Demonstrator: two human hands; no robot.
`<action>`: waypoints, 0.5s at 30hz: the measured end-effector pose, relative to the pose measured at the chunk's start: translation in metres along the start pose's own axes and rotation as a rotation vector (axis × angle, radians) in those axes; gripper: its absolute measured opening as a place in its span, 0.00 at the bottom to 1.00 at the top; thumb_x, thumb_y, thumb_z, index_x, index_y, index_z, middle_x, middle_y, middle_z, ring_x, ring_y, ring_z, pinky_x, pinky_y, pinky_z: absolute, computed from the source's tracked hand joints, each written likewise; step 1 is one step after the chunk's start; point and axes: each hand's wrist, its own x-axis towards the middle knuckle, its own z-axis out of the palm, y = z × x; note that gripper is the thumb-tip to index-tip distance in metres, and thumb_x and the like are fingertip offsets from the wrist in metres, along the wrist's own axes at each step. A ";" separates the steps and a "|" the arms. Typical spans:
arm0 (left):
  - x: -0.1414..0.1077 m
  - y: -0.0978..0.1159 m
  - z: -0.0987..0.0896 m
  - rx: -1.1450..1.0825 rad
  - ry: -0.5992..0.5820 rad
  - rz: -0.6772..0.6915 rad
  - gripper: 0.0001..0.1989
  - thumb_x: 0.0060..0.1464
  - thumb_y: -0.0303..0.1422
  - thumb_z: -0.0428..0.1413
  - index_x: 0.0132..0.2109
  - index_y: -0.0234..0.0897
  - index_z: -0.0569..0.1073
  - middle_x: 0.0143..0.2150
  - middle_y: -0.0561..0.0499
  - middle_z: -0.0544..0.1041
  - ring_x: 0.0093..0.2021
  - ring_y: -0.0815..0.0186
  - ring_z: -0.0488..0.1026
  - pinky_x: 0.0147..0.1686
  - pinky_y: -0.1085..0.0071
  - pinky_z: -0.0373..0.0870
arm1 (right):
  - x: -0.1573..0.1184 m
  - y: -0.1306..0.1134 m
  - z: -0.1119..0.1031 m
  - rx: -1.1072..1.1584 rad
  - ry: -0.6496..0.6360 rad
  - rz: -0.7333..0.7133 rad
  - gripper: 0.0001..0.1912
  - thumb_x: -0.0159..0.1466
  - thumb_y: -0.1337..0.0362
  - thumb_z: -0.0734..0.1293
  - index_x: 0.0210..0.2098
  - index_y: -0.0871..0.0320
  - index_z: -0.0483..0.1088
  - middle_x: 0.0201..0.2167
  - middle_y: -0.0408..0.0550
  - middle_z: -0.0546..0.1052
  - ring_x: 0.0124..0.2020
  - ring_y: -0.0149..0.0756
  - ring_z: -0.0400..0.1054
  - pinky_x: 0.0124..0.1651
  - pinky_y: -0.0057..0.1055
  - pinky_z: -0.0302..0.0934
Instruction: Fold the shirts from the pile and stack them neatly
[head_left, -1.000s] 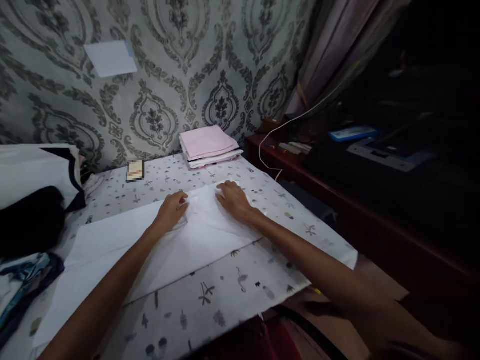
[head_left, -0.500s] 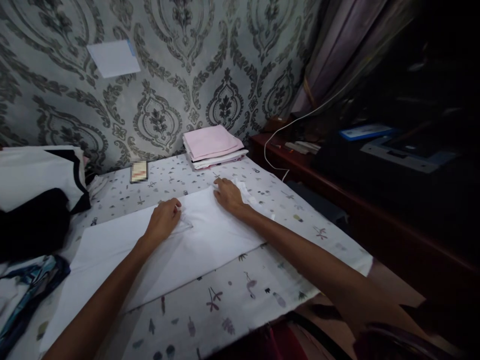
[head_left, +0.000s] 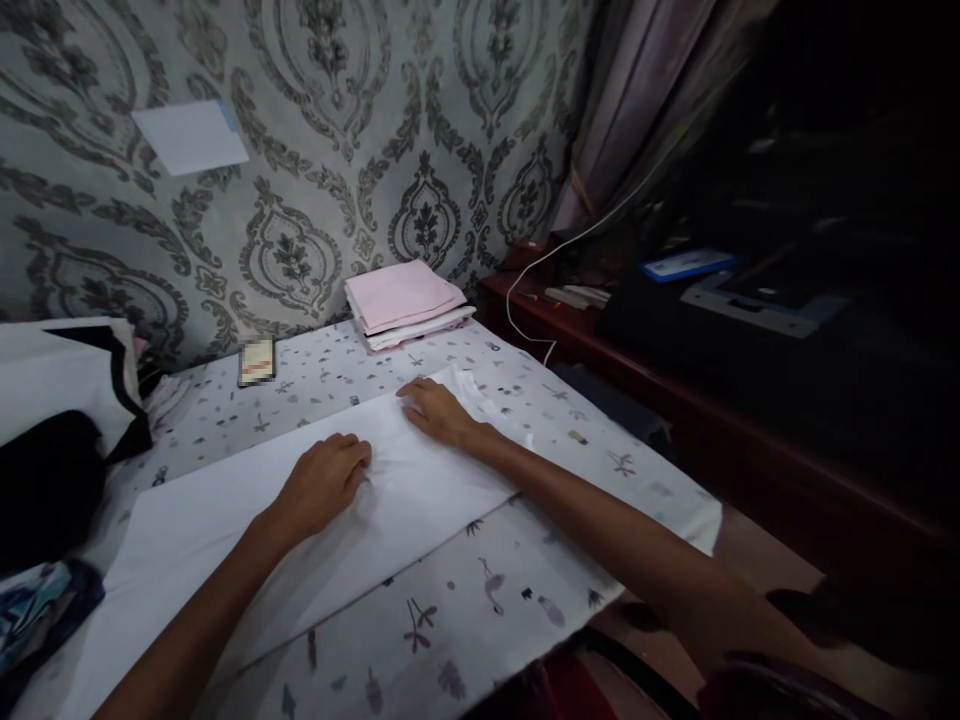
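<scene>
A white cloth garment (head_left: 442, 490), folded into a long flat shape, lies across the patterned bedsheet. My left hand (head_left: 326, 480) rests on its middle with fingers curled down, closed on a small crease; the thumb is mostly hidden. On the far right part of the garment, my right hand (head_left: 439, 412) lies palm down, its fingers stretched out and slightly apart. Ruffled edges of the same garment show just beyond my right hand.
Folded clothes (head_left: 405, 300), pink on top, are stacked at the back by the wall. A phone-like item (head_left: 257, 361) lies left of them. Black and white clothes (head_left: 67, 390) are heaped at the left. A dark red wooden desk (head_left: 675, 410) borders the right side, with a white cable (head_left: 517, 290).
My left hand has moved slightly closer to me and turned more palm down over the crease. My right hand stays on the garment. The whole view has shifted a little to the right.
</scene>
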 end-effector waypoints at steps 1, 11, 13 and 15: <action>0.002 0.001 -0.003 -0.020 0.015 -0.026 0.10 0.57 0.26 0.45 0.35 0.41 0.69 0.35 0.49 0.74 0.36 0.58 0.69 0.35 0.63 0.62 | -0.003 0.001 -0.004 0.040 0.040 0.032 0.14 0.68 0.69 0.60 0.51 0.58 0.71 0.50 0.54 0.75 0.53 0.43 0.67 0.56 0.39 0.60; 0.082 -0.001 0.008 -0.251 0.134 0.001 0.15 0.56 0.26 0.46 0.47 0.39 0.71 0.49 0.46 0.77 0.49 0.57 0.74 0.50 0.61 0.69 | -0.102 0.018 -0.043 0.092 0.180 0.233 0.13 0.66 0.69 0.59 0.44 0.57 0.73 0.43 0.54 0.77 0.46 0.44 0.70 0.50 0.40 0.63; 0.099 -0.001 0.016 -0.234 0.131 0.023 0.17 0.57 0.27 0.46 0.52 0.37 0.70 0.55 0.43 0.75 0.54 0.56 0.72 0.55 0.58 0.68 | -0.123 0.022 -0.048 0.078 0.218 0.263 0.13 0.67 0.70 0.58 0.44 0.57 0.73 0.43 0.54 0.77 0.47 0.45 0.69 0.51 0.42 0.63; 0.110 0.000 0.025 -0.211 0.125 0.060 0.19 0.60 0.31 0.46 0.57 0.37 0.68 0.59 0.42 0.72 0.59 0.55 0.69 0.60 0.57 0.65 | -0.141 0.024 -0.051 0.081 0.246 0.293 0.14 0.67 0.69 0.57 0.44 0.57 0.73 0.42 0.54 0.77 0.46 0.46 0.68 0.51 0.43 0.63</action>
